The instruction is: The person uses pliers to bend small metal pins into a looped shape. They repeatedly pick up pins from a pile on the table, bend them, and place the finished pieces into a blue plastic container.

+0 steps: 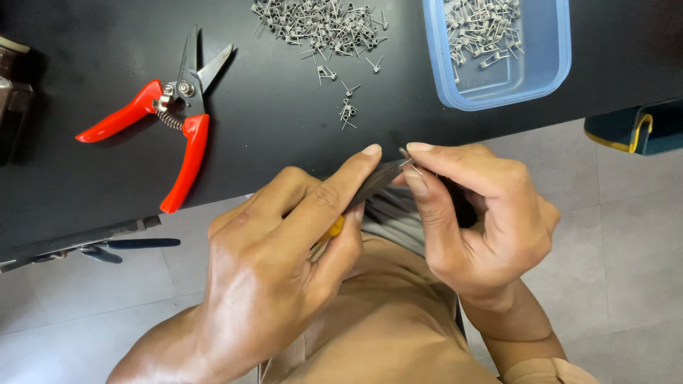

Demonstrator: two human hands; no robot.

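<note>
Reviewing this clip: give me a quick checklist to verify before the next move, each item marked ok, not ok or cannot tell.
1. Left hand grips the dark tool: ok.
2. Right hand pinches a small metal piece at the tool's tip: ok.
3. Piece seated squarely in the tool: cannot tell.
4. Red-handled snips lie apart from both hands: ok.
5. Blue tray holds pieces, beside the loose pile: ok.

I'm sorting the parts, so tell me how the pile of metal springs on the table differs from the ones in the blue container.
The loose pile lies straight on the black table, while the other batch sits inside the blue container. The loose pile trails off into a few stray pieces toward the hands; the contained batch stays bunched in one corner. Both are small grey wire springs with straight legs.
</note>
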